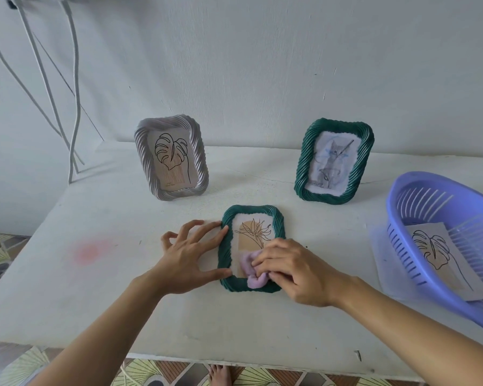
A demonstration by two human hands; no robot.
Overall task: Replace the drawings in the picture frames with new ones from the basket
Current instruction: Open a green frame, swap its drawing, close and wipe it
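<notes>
Green picture frame [251, 215]: laid flat mid-desk [123, 260], towards the front edge, flower drawing [253, 235] inside. Judged light and rigid, the pane slippery and fragile; best taken by the ribbed rim. Its left edge is braced by the left hand [191, 254], fingers spread, nothing clasped. A lilac cloth [247, 264] is pinched on the pane by the right hand [293, 271]. A leaf drawing [435, 254], limp paper, is kept in the purple basket [430, 190] at the right edge

no text, label, brand or number legible anywhere, only a faint tiny line of print at the foot of the leaf drawing [172, 160] in the grey frame [142, 154] standing at the left, too small and blurred to read
</notes>
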